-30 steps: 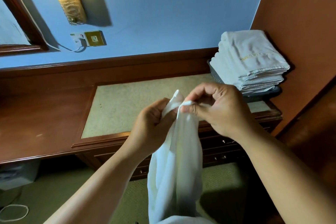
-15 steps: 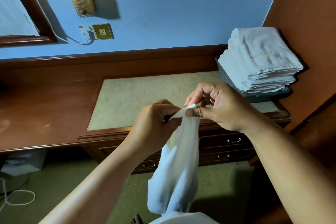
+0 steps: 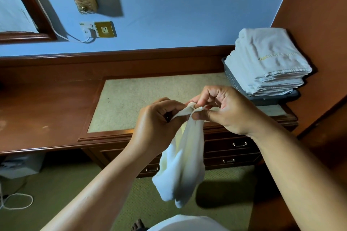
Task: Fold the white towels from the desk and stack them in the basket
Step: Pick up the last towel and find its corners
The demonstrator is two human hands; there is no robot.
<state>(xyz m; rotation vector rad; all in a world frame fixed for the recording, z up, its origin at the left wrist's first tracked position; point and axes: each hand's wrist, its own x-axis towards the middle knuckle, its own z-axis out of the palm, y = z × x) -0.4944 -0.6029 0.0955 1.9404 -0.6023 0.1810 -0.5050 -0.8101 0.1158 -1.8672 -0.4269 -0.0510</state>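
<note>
A small white towel (image 3: 183,170) hangs in front of the desk (image 3: 47,110), bunched and drooping toward the floor. My left hand (image 3: 157,124) grips its top edge, and my right hand (image 3: 223,108) pinches the same edge close beside it, thumb and fingers curled on the cloth. At the desk's far right a dark grey basket (image 3: 232,80) holds a stack of folded white towels (image 3: 268,62), the top one with gold lettering.
A beige inlay (image 3: 140,97) covers the desk's middle. Drawers (image 3: 232,154) sit under the desk on the right. A brown wall panel (image 3: 319,24) stands right of the basket. A white cable (image 3: 16,200) and a box (image 3: 20,165) lie on the carpet at left.
The hanging towel has been drawn upward, so its lower end now swings free above the carpet. Both hands stay close together on the top edge, working along it.
</note>
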